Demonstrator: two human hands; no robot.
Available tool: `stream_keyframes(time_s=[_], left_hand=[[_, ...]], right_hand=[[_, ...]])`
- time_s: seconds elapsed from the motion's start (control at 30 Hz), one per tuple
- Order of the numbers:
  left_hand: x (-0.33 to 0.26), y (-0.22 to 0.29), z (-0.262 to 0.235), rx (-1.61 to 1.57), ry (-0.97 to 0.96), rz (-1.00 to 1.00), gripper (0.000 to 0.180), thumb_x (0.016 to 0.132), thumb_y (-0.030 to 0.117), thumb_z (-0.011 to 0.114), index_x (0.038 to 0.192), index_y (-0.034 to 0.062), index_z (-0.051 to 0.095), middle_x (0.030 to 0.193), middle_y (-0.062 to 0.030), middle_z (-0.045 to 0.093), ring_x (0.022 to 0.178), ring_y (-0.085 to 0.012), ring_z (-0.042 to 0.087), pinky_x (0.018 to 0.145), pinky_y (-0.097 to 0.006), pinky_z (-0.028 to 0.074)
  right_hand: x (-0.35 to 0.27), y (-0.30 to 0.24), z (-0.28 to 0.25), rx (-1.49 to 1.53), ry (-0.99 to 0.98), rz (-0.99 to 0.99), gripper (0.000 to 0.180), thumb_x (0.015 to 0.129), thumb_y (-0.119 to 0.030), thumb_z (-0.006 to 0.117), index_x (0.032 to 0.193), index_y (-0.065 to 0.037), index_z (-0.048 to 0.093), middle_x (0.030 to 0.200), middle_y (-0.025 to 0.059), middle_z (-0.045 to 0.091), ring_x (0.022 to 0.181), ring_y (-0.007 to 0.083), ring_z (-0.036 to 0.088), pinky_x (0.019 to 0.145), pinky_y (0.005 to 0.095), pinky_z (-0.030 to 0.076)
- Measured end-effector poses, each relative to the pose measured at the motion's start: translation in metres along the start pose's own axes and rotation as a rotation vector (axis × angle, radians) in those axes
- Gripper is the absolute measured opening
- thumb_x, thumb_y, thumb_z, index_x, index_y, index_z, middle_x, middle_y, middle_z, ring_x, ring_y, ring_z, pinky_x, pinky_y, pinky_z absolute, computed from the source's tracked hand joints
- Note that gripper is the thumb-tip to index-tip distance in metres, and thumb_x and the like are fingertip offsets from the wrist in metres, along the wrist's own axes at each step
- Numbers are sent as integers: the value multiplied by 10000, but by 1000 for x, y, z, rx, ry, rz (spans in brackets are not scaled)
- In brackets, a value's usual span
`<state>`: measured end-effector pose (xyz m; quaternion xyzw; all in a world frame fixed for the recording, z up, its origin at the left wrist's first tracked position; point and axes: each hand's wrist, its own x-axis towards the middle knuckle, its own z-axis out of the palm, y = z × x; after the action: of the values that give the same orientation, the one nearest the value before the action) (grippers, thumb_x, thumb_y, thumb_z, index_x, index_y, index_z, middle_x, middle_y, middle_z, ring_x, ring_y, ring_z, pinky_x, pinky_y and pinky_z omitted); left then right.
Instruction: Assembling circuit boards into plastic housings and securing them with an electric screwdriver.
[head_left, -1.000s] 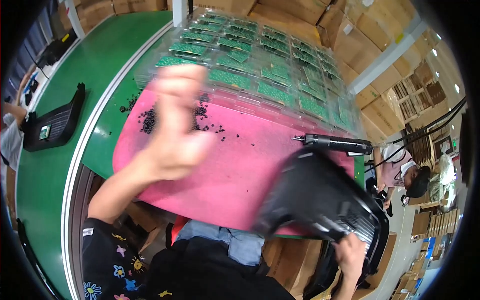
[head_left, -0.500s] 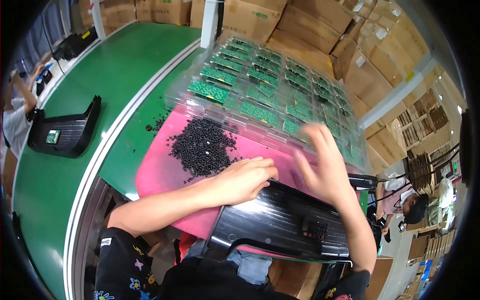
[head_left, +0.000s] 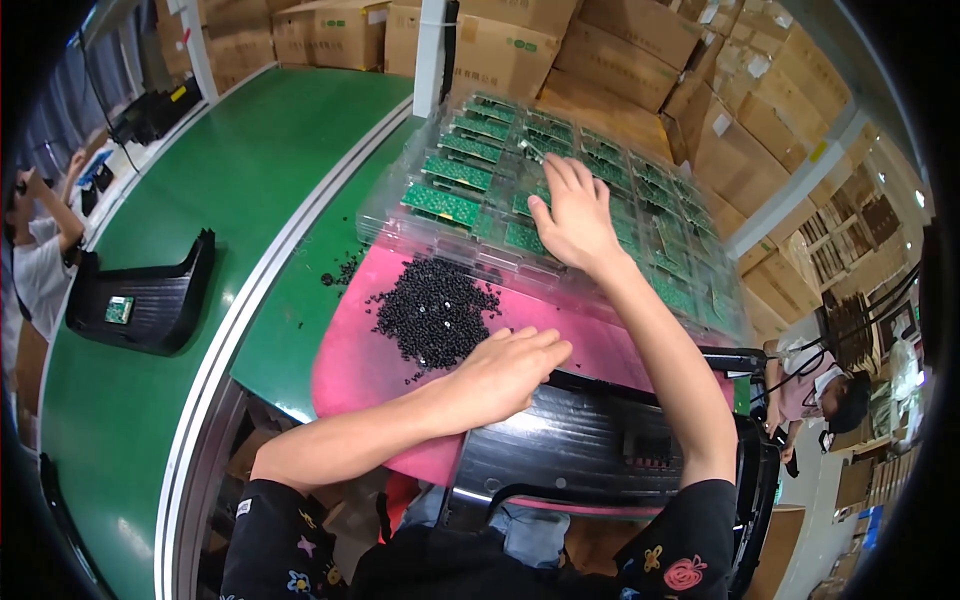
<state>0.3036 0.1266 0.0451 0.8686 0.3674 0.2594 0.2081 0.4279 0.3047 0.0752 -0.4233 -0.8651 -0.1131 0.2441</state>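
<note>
Holding the right hand (head_left: 580, 212) outstretched beyond the left hand (head_left: 508, 375), over the clear plastic trays (head_left: 520, 262) of green circuit boards (head_left: 440, 203), with fingers partly spread and thumb standing clear of them; gripping nothing visible, but leaving fingertip contact impossible to tell. Resting the left hand palm down at the far edge of the black plastic shell (head_left: 570, 440), with fingers close together and slightly bent; hiding too much beneath to tell any grip. Finding the shell just nearer the body than the left fingertips, extending rightward beneath the right forearm and partly covering the pink mat (head_left: 345, 350). Judging the pose best served by steadying the shell lightly under the left palm, lowering the right fingertips almost straight down, and pinching any board by bare edges rather than across components. Probably risking a snag on neighbouring boards with a dragging wrist. Minding the heap of black screws (head_left: 430, 310) just beyond and left of the left hand, likely scattering under a sweeping arm. Having free room mostly in the air between the two hands, narrowing on the right, with a black cylindrical tool (head_left: 735, 360) lying just past the right forearm. Meeting edges at the white rail (head_left: 297, 240), well left of the left hand, and at the cardboard boxes (head_left: 510, 50) past the right hand.
</note>
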Motion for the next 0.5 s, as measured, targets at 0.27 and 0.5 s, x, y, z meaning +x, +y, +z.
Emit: stream_keyframes(time_s=[0.27,0.5], left_hand=[[5,33,-32,266,643,-11,754,742,52,773,1398,41,402,1177,-200,500,1077,-374,495,938,-440,407],[12,66,-25,21,373,160,523,865,-18,637,1360,-12,467,944,-227,663,806,-356,675,699,-423,529]], right_hand=[[-98,-32,-151,59,-197,-340,421,789,-81,628,1189,40,576,1276,149,568,1265,303,487,1039,419,387],[-169,-24,-206,66,-183,-352,465,737,-48,656,1191,35,599,1270,113,590,1211,262,542,974,401,439]])
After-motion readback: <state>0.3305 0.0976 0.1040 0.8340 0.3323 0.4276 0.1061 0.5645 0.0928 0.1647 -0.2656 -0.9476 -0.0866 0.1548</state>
